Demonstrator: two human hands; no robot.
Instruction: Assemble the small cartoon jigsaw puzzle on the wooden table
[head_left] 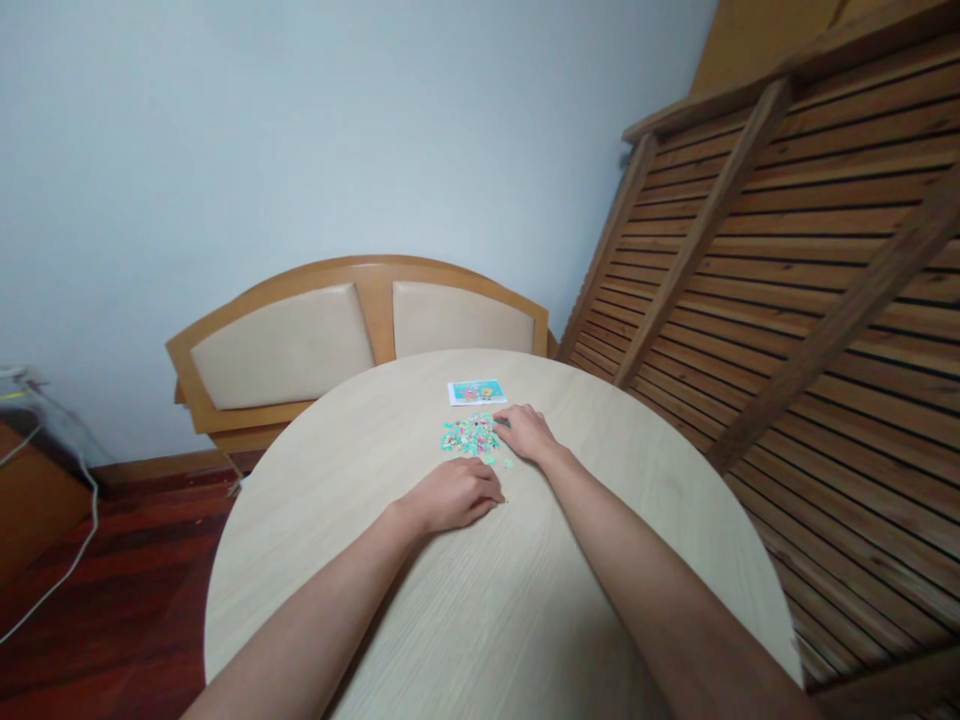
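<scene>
A small heap of several loose jigsaw pieces, mostly turquoise with pink specks, lies on the round pale wooden table. Behind the heap lies a little picture card with a blue cartoon print. My right hand rests at the heap's right edge, fingers curled down onto the pieces; what they grip is too small to make out. My left hand lies on the table just in front of the heap, fingers curled under, and a tiny piece seems to show at its fingertips.
A wooden bench with two beige padded back panels stands behind the table against a pale wall. A slatted wooden frame leans at the right. Cables hang at the far left over the dark red floor.
</scene>
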